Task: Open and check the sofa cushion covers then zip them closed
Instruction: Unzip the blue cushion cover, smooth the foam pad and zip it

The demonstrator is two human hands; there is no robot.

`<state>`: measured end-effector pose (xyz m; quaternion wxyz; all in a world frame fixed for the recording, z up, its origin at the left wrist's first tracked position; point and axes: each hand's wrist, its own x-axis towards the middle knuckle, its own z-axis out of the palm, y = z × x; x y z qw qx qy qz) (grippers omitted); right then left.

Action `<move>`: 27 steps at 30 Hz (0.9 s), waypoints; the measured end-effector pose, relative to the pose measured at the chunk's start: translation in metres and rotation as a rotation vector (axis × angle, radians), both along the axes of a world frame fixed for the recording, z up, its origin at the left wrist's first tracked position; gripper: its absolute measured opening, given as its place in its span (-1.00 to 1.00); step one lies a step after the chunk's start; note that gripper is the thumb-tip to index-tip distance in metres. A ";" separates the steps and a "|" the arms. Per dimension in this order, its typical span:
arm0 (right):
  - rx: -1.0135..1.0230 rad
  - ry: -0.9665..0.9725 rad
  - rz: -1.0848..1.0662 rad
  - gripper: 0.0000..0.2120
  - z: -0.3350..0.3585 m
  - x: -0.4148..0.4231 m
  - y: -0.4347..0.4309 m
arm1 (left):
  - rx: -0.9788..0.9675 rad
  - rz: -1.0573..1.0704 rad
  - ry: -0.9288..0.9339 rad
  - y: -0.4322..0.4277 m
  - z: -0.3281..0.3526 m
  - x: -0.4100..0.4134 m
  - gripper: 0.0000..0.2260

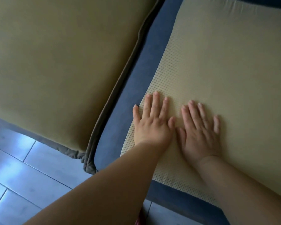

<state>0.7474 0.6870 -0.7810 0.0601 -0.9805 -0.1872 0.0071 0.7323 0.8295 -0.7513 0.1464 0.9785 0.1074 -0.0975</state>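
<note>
A sofa cushion fills the right half of the view, with a cream dotted underside and a blue fabric border. My left hand lies flat on the dotted fabric near the cushion's left edge, fingers straight and spread. Beside it my right hand presses flat on the same surface, fingers straight. A second cushion with a plain tan face and a grey-brown piped edge lies to the left. No zip shows on either cushion.
A narrow gap runs between the two cushions. Grey-blue floor tiles show at the lower left, below the cushions' front edges.
</note>
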 end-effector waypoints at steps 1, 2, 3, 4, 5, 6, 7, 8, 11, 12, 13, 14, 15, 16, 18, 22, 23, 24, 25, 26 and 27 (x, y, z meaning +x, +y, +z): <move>-0.010 0.011 0.002 -0.40 0.001 0.000 0.001 | -0.009 -0.004 0.006 0.001 0.002 0.001 -0.48; -0.011 0.032 0.005 -0.40 0.004 -0.001 0.002 | -0.022 -0.004 0.014 0.002 0.007 0.001 -0.49; -0.005 0.048 0.003 -0.39 0.009 -0.001 0.002 | -0.044 0.004 0.008 0.003 0.014 -0.001 -0.50; 0.008 0.046 -0.007 -0.39 0.016 -0.002 0.001 | -0.067 0.012 -0.026 0.005 0.022 -0.004 -0.51; 0.026 0.030 -0.021 -0.40 0.025 -0.003 0.000 | -0.076 0.012 -0.087 0.005 0.029 -0.008 -0.52; 0.058 -0.001 -0.032 -0.40 0.036 -0.006 -0.001 | -0.054 0.006 -0.172 0.004 0.038 -0.016 -0.52; 0.104 -0.052 -0.036 -0.38 0.047 -0.013 -0.002 | -0.017 0.003 -0.265 0.005 0.044 -0.027 -0.52; 0.154 -0.099 -0.030 -0.37 0.054 -0.022 -0.005 | 0.006 0.003 -0.339 0.005 0.046 -0.039 -0.52; 0.115 -0.059 0.043 -0.38 0.042 -0.056 -0.011 | 0.038 -0.035 -0.247 0.007 0.026 -0.075 -0.50; 0.046 0.007 0.069 -0.38 0.032 -0.066 -0.011 | 0.055 -0.048 -0.154 0.008 0.016 -0.083 -0.49; 0.009 0.071 0.079 -0.38 0.025 -0.071 -0.012 | 0.062 -0.043 -0.091 0.009 0.010 -0.087 -0.48; 0.011 0.103 0.077 -0.38 0.024 -0.070 -0.012 | 0.065 -0.026 -0.077 0.009 0.008 -0.086 -0.47; 0.042 0.098 0.064 -0.38 0.027 -0.065 -0.011 | 0.063 -0.017 -0.104 0.008 0.010 -0.081 -0.47; 0.079 0.059 0.058 -0.39 0.034 -0.061 -0.011 | 0.055 -0.023 -0.147 0.004 0.016 -0.075 -0.48; 0.115 -0.038 0.046 -0.39 0.043 -0.061 -0.025 | 0.055 -0.044 -0.214 -0.007 0.025 -0.070 -0.50; 0.011 0.073 0.036 -0.35 0.026 -0.076 -0.052 | 0.115 -0.067 -0.014 -0.018 0.012 -0.077 -0.49; 0.013 0.099 0.034 -0.35 0.022 -0.079 -0.055 | 0.119 -0.052 0.006 -0.018 0.010 -0.078 -0.47; 0.035 0.110 0.027 -0.35 0.023 -0.076 -0.057 | 0.121 -0.041 -0.013 -0.018 0.009 -0.076 -0.46; 0.065 0.085 0.022 -0.35 0.025 -0.072 -0.058 | 0.123 -0.043 -0.039 -0.019 0.013 -0.075 -0.46; 0.074 0.041 0.018 -0.36 0.031 -0.071 -0.061 | 0.119 -0.067 -0.086 -0.023 0.020 -0.075 -0.46; 0.079 0.008 0.012 -0.37 0.033 -0.073 -0.069 | 0.108 -0.106 -0.131 -0.032 0.024 -0.077 -0.48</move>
